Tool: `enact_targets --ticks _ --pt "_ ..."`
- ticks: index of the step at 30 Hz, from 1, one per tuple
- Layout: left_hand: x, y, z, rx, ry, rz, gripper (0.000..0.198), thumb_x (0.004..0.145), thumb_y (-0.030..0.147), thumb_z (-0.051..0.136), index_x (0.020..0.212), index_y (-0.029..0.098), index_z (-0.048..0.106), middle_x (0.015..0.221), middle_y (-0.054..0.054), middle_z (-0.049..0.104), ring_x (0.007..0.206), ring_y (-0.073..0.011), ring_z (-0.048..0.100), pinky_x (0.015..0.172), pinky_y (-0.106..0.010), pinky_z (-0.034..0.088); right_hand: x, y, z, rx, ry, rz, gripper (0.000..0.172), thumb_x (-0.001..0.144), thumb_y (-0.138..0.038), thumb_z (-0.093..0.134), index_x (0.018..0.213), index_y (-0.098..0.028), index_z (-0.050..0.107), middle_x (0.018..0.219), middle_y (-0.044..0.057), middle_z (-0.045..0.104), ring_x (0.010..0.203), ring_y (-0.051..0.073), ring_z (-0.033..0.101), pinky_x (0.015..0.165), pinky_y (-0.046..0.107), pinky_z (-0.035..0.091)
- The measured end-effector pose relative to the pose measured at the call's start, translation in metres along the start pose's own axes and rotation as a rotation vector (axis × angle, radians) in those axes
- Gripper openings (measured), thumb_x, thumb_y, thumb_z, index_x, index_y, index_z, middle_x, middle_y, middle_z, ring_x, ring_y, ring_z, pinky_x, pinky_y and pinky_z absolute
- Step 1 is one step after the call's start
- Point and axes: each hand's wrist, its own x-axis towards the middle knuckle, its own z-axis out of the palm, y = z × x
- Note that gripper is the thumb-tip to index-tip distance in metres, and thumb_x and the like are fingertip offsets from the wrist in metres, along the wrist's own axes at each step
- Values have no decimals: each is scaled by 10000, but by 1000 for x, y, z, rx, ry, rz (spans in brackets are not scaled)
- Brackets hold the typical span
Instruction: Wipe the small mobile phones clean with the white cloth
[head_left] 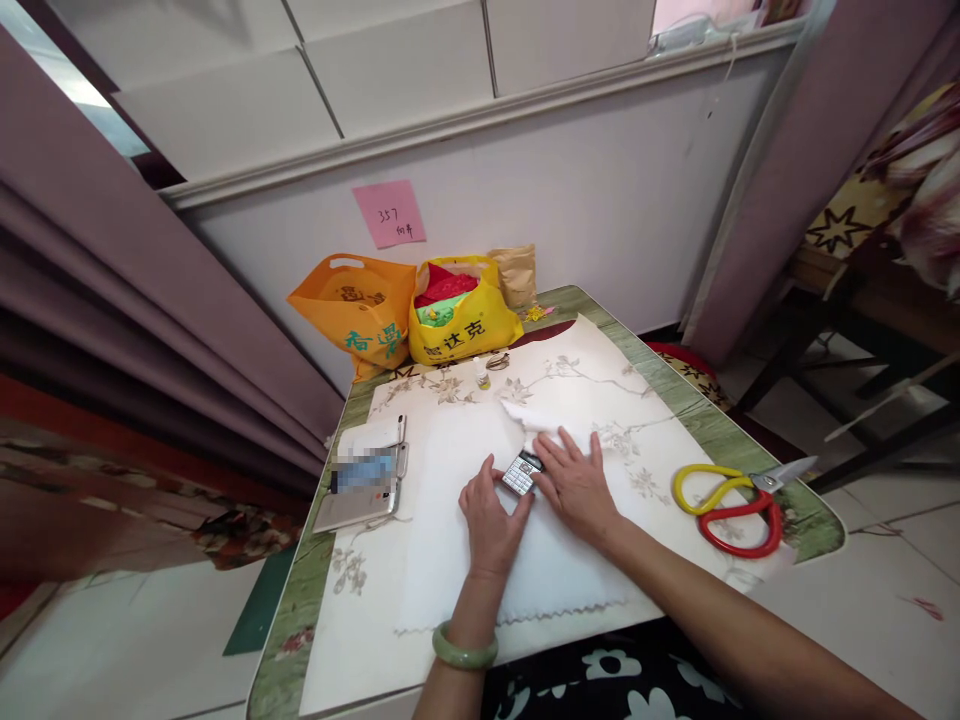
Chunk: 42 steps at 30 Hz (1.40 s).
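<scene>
My left hand [491, 522] pinches a small keypad device [521, 472] between thumb and fingers, holding it on a white cloth [480, 560]. My right hand [576, 485] lies flat on the cloth with fingers spread, its fingertips touching the right side of the device. A green bangle [463, 648] sits on my left wrist. The cloth is spread over a flower-patterned sheet on the table [296, 610], with a folded corner just beyond my right hand.
Scissors with yellow and red handles [731, 500] lie at the right edge. Stacked phones [364, 475] rest at the left. An orange bag [356, 310], a yellow bag [461, 320] and a small bottle [481, 372] stand at the far end. Curtains hang on both sides.
</scene>
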Motion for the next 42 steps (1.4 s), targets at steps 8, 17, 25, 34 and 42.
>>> enact_targets --ticks 8,17,25,34,42 --pt "0 -1 1 -17 -15 -14 676 760 341 636 1352 158 367 1074 -100 620 1056 -273 561 996 -494 346 0 1 0 -15 -31 -64 472 958 -440 449 1389 -247 469 1380 84 541 1359 315 374 1126 659 69" --pt "1 -1 -1 0 1 -5 654 753 313 623 1344 170 382 1049 -87 631 1022 -265 580 968 -483 373 -3 -1 -6 106 -62 -215 453 935 -423 495 1346 -235 516 1321 90 595 1263 263 502 1149 594 105" --pt "0 -3 2 -4 19 -12 703 737 381 670 1343 178 379 1068 -93 628 1040 -269 574 983 -494 357 -3 10 1 69 94 51 418 997 -320 352 1377 -197 479 1335 109 579 1291 240 477 1139 547 193" --pt "0 -1 0 -23 -16 -27 665 766 365 623 1349 165 375 1093 -106 612 1063 -282 563 993 -505 348 -1 0 0 33 -66 -155 398 978 -394 425 1358 -300 499 1353 19 572 1364 278 375 1144 631 83" --pt "-1 -4 1 11 -5 -4 665 758 324 625 1351 156 375 1117 -109 614 1073 -272 559 988 -488 363 -1 -1 -1 40 -138 -256 451 976 -443 414 1388 -268 467 1382 28 546 1365 262 373 1166 586 80"
